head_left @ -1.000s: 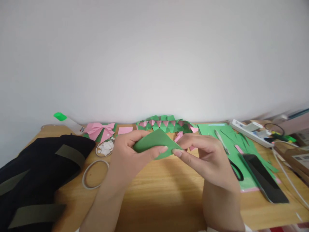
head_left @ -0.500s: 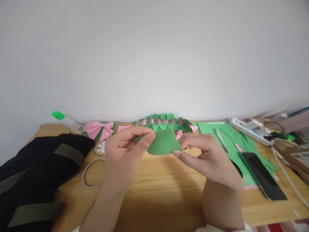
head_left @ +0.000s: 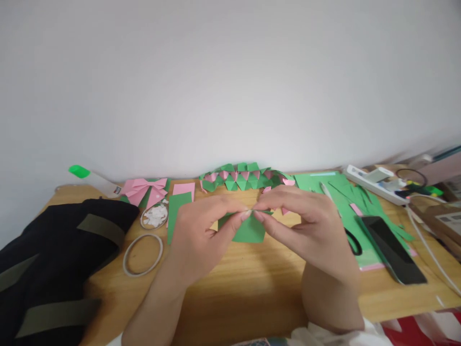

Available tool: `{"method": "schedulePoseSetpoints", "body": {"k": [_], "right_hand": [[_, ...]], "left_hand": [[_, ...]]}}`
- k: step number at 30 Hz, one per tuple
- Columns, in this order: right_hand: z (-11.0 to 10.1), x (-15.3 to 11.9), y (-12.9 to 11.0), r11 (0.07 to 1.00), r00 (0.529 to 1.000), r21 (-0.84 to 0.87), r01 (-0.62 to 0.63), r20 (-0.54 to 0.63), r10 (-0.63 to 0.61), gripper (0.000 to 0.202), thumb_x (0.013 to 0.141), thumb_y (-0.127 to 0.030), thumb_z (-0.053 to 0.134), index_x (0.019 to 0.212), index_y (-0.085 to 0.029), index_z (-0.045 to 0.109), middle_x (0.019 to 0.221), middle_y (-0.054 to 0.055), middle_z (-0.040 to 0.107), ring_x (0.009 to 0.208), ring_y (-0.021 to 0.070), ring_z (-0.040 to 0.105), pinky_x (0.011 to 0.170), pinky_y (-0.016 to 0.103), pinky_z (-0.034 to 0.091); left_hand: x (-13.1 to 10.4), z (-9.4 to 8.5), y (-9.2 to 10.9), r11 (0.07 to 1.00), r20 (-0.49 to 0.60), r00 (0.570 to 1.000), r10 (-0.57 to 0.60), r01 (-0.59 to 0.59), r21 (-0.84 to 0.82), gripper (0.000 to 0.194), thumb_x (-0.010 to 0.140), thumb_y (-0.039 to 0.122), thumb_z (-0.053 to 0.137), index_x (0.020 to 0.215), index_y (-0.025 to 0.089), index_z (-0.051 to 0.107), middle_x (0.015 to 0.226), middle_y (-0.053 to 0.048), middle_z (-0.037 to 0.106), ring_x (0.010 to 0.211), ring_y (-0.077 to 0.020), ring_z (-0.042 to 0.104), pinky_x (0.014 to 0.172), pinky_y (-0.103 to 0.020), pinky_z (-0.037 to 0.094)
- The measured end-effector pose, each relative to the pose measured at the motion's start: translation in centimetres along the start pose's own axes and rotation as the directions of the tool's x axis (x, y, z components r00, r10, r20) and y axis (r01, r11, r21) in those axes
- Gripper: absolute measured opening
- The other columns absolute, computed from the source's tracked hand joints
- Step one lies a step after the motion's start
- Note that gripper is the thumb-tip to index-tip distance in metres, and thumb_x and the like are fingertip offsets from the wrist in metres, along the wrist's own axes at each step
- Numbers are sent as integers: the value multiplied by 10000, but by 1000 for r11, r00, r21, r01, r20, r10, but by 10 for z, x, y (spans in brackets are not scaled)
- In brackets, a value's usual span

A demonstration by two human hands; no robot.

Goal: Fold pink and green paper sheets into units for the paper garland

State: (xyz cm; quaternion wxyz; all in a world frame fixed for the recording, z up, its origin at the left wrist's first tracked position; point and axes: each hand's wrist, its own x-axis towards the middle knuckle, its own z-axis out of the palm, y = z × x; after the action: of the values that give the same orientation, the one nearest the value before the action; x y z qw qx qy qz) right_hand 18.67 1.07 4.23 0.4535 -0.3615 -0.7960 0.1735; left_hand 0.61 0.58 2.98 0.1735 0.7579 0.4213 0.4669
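Observation:
A small piece of green paper (head_left: 249,233) is held above the wooden table, its upper edge pinched from both sides. My left hand (head_left: 207,240) grips that edge between thumb and forefinger. From the other side my right hand (head_left: 306,228) pinches it too, the thumb tips close together at the middle. The paper's upper edge looks folded over, partly hidden by the fingers. Behind the hands, against the wall, stands a folded green-and-pink paper chain (head_left: 239,177). Left of my left hand lie a green paper sheet (head_left: 177,211) and a pink paper sheet (head_left: 185,188).
At left are a pink paper bow (head_left: 144,191), a ring holding white scraps (head_left: 155,216), a white tape ring (head_left: 143,254) and dark fabric (head_left: 65,250). At right lie green sheets (head_left: 374,206), a pen (head_left: 327,191), a phone (head_left: 393,250) and a power strip (head_left: 378,182).
My hands have come closer together on the green paper. It has turned, and its top edge is now pinched at the middle. The view has shifted slightly.

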Motion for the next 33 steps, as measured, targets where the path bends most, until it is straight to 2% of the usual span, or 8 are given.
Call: {"method": "schedulePoseSetpoints", "body": {"k": [5, 8, 12, 14, 17, 22, 27, 33], "right_hand": [[-3, -2, 1, 999, 1000, 32, -4, -5, 4, 171, 807, -65, 661, 809, -234, 689, 688, -33, 714, 640, 120, 654, 645, 269, 525], [-10, -5, 2, 995, 997, 60, -74, -26, 76, 202, 803, -57, 655, 806, -252, 707, 690, -29, 716, 653, 128, 661, 619, 274, 518], [-15, -7, 2, 982, 975, 73, -173, -130, 181, 150, 800, -96, 698, 800, -245, 722, 698, -3, 724, 684, 155, 676, 624, 303, 513], [-14, -6, 1, 984, 981, 98, -147, -112, 158, 120, 796, -121, 724, 829, -236, 727, 727, 5, 737, 687, 155, 680, 621, 298, 522], [-8, -5, 0, 993, 997, 107, -40, -62, 47, 143, 811, -94, 705, 838, -234, 710, 752, -7, 748, 727, 148, 702, 658, 275, 549], [-4, -5, -2, 999, 998, 17, 40, -53, -39, 173, 829, -62, 675, 853, -233, 687, 747, -22, 740, 735, 137, 708, 691, 267, 552], [-10, -8, -3, 999, 998, 44, 16, -56, -14, 183, 823, -50, 672, 830, -233, 680, 725, -24, 728, 712, 136, 697, 671, 270, 537], [-18, -9, 1, 991, 988, 72, -113, -100, 120, 165, 819, -85, 694, 769, -242, 690, 716, -27, 735, 709, 138, 683, 671, 275, 509]], "left_hand": [[0, -1, 1, 1000, 10, 1000, 25, -25, -13, 134, 854, 152, 639, 770, 237, 697, 679, 59, 720, 573, -88, 628, 563, -185, 479], [0, -6, 0, 1000, -32, 999, 17, -18, -12, 147, 845, 145, 640, 776, 254, 710, 702, 54, 734, 583, -106, 645, 563, -209, 496], [0, -11, -3, 998, -71, 997, -14, 10, -64, 168, 828, 122, 659, 789, 273, 723, 720, 48, 743, 605, -126, 664, 568, -242, 527], [0, -10, -4, 993, -68, 998, -5, -3, -115, 162, 827, 115, 671, 797, 269, 710, 718, 53, 733, 613, -114, 653, 580, -235, 529], [-2, -6, -4, 984, -68, 997, 46, -57, -166, 146, 826, 88, 678, 827, 234, 678, 732, 64, 714, 632, -75, 630, 596, -186, 506], [-2, -1, 0, 983, -47, 993, 106, -112, -144, 128, 854, 72, 643, 856, 200, 651, 764, 51, 716, 648, -64, 619, 588, -166, 485], [-1, -6, -1, 988, -28, 993, 111, -114, -104, 134, 861, 78, 626, 842, 209, 649, 741, 45, 707, 624, -79, 622, 583, -191, 495], [-2, -15, -11, 992, -58, 995, 76, -81, -95, 167, 850, 70, 637, 879, 232, 668, 787, 43, 729, 691, -103, 664, 638, -213, 530]]}}
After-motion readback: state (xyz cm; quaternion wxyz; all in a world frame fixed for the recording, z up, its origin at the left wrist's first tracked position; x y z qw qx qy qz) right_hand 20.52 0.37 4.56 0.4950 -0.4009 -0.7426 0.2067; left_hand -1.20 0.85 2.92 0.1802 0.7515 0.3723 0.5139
